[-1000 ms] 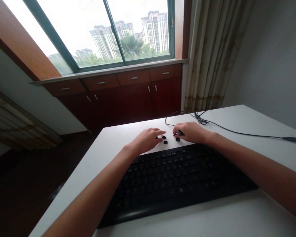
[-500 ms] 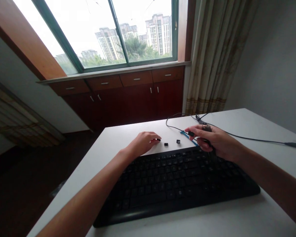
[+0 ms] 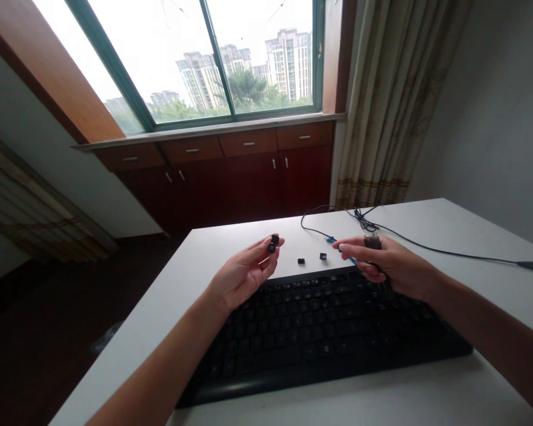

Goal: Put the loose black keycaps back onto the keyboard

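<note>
Our left hand (image 3: 244, 278) pinches a black keycap (image 3: 273, 242) at the fingertips; our right hand (image 3: 393, 267) curls around a blue tool (image 3: 350, 258). Two loose keycaps (image 3: 323, 256) lie between, one nearer each hand.
</note>
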Demonstrator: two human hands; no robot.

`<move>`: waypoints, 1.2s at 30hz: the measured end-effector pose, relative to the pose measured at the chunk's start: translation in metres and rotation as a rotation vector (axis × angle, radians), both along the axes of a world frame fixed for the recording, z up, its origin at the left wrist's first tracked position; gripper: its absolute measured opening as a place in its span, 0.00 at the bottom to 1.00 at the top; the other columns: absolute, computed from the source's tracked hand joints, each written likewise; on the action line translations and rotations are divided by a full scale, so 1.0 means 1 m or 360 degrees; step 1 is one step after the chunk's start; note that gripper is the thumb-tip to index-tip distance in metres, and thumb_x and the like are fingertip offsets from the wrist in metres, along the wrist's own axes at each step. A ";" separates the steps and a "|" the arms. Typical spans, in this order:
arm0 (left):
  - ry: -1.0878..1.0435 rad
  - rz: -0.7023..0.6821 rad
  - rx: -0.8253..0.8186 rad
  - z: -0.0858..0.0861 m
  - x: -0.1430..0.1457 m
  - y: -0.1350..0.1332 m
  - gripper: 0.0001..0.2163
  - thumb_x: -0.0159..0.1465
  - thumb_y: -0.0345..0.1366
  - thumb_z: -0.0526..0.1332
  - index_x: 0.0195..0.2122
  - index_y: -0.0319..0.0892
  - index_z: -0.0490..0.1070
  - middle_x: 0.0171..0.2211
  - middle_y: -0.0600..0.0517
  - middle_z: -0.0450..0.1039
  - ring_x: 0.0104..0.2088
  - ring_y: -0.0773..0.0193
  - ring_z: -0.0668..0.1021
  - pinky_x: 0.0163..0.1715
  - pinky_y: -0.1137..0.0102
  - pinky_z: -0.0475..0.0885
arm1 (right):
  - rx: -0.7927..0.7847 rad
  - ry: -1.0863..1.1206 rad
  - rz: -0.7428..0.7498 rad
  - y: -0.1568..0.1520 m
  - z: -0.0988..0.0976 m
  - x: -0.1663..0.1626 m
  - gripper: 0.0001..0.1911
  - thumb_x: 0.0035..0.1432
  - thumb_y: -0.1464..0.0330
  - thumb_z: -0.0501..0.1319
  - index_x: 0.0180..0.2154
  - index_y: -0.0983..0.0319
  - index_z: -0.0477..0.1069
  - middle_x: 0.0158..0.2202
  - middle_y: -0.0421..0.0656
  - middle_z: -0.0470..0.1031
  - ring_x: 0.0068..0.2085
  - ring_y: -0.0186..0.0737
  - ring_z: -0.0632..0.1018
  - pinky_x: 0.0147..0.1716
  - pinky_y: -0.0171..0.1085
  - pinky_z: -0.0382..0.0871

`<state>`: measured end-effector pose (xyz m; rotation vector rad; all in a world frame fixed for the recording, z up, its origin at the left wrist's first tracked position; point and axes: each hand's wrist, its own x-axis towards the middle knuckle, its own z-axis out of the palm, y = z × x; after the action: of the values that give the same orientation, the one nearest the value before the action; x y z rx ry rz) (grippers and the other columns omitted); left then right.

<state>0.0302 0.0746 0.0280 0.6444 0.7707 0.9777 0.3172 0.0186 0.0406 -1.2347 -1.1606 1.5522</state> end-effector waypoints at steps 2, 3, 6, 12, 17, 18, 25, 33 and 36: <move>-0.0175 0.0055 -0.0200 0.002 -0.001 -0.007 0.09 0.68 0.25 0.58 0.45 0.29 0.76 0.46 0.38 0.77 0.36 0.68 0.82 0.39 0.78 0.80 | 0.0062 -0.0146 0.0012 0.000 -0.001 0.000 0.26 0.52 0.55 0.71 0.47 0.64 0.77 0.19 0.33 0.61 0.20 0.27 0.60 0.16 0.28 0.52; -0.0224 0.0084 -0.0260 0.004 -0.002 -0.009 0.09 0.69 0.24 0.57 0.45 0.28 0.76 0.45 0.38 0.77 0.36 0.68 0.82 0.40 0.78 0.81 | 0.0097 -0.0219 0.0013 -0.001 -0.002 0.000 0.26 0.52 0.54 0.71 0.48 0.64 0.77 0.19 0.33 0.61 0.20 0.27 0.60 0.16 0.29 0.52; -0.0280 0.0176 -0.0309 0.007 -0.004 -0.014 0.10 0.70 0.23 0.54 0.46 0.28 0.74 0.43 0.38 0.77 0.38 0.65 0.83 0.41 0.75 0.82 | 0.0200 -0.0408 0.0018 -0.002 -0.002 -0.001 0.27 0.54 0.52 0.69 0.49 0.63 0.76 0.19 0.33 0.62 0.20 0.29 0.62 0.17 0.30 0.55; -0.0206 0.0253 -0.0194 0.006 -0.007 -0.021 0.10 0.67 0.20 0.57 0.47 0.28 0.74 0.45 0.37 0.77 0.41 0.62 0.83 0.43 0.73 0.82 | 0.0579 -0.0921 -0.0071 -0.007 0.001 -0.005 0.20 0.55 0.53 0.67 0.42 0.61 0.78 0.35 0.45 0.79 0.30 0.38 0.76 0.25 0.35 0.68; -0.0185 0.0144 -0.0195 -0.002 -0.005 -0.029 0.08 0.66 0.21 0.59 0.44 0.29 0.76 0.47 0.38 0.77 0.46 0.61 0.82 0.49 0.74 0.79 | 0.0839 -0.1149 0.0017 -0.014 0.001 -0.011 0.16 0.61 0.56 0.62 0.44 0.56 0.80 0.43 0.46 0.82 0.42 0.47 0.80 0.42 0.43 0.72; -0.0189 0.0116 -0.0191 -0.004 -0.004 -0.030 0.08 0.66 0.22 0.60 0.44 0.28 0.77 0.47 0.38 0.77 0.47 0.60 0.81 0.50 0.74 0.79 | 0.0855 -0.1179 0.0025 -0.015 0.000 -0.013 0.16 0.62 0.56 0.61 0.45 0.56 0.79 0.43 0.46 0.82 0.41 0.47 0.80 0.41 0.43 0.72; -0.0220 -0.0046 -0.0146 -0.006 0.000 -0.037 0.08 0.65 0.23 0.62 0.43 0.27 0.79 0.47 0.36 0.78 0.47 0.61 0.81 0.50 0.75 0.78 | 0.0975 -0.1318 0.0104 -0.015 -0.012 -0.017 0.12 0.61 0.56 0.62 0.42 0.53 0.77 0.43 0.44 0.81 0.43 0.47 0.80 0.44 0.45 0.74; -0.0210 -0.0070 -0.0135 -0.007 -0.001 -0.038 0.08 0.65 0.22 0.61 0.42 0.30 0.80 0.45 0.39 0.79 0.46 0.62 0.81 0.49 0.77 0.78 | 0.0996 -0.1455 0.0081 -0.014 -0.014 -0.018 0.10 0.60 0.61 0.64 0.43 0.55 0.76 0.43 0.44 0.82 0.43 0.47 0.81 0.45 0.46 0.75; -0.0216 -0.0091 -0.0144 -0.008 -0.001 -0.039 0.08 0.65 0.21 0.61 0.42 0.29 0.79 0.46 0.38 0.78 0.45 0.63 0.81 0.49 0.77 0.78 | 0.1066 -0.1491 0.0179 -0.011 -0.019 -0.020 0.09 0.61 0.63 0.64 0.43 0.55 0.76 0.43 0.43 0.81 0.43 0.45 0.81 0.46 0.44 0.75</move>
<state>0.0290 0.0358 0.0205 0.5136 0.6693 0.9192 0.2976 0.0077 0.0219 -1.4328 -2.1337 0.4731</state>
